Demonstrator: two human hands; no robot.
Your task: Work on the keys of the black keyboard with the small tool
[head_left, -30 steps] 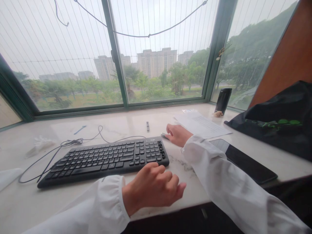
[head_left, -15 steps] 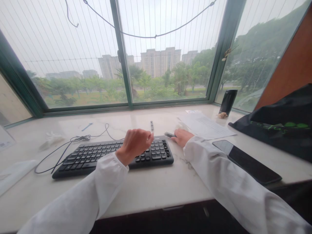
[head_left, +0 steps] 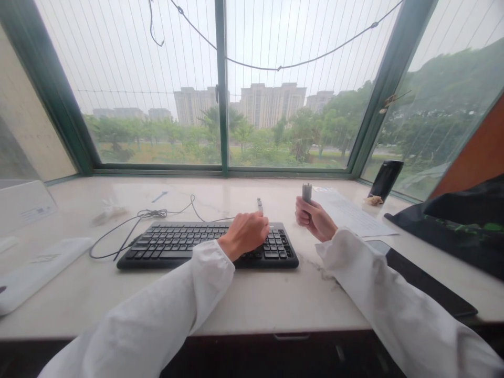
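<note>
A black keyboard (head_left: 177, 241) lies on the pale stone sill. My left hand (head_left: 246, 233) is closed over its right part, beside the number keys, with its fingertips hidden behind the knuckles; whatever it may hold cannot be made out. Dark gaps show in the rightmost key column, where keycaps look absent. To the right of the keyboard, my right hand (head_left: 313, 216) is raised and closed around a small grey piece with a notched top (head_left: 306, 192), held upright. Just behind the keyboard is a short row of small grey pieces (head_left: 259, 203), partly covered by my left hand.
The keyboard's cable (head_left: 151, 213) loops at the left, near a crumpled clear plastic bag (head_left: 110, 211) and a blue strip (head_left: 159, 196). A white box (head_left: 47, 268) lies far left. At right are paper (head_left: 354, 212), a phone (head_left: 425, 281), a black cylinder (head_left: 386, 178) and a black bag (head_left: 468, 220).
My right hand has lifted off the sill and turned the grey piece upright. The camera view has swung left, shifting everything rightward; my left hand stays closed over the keyboard's right part.
</note>
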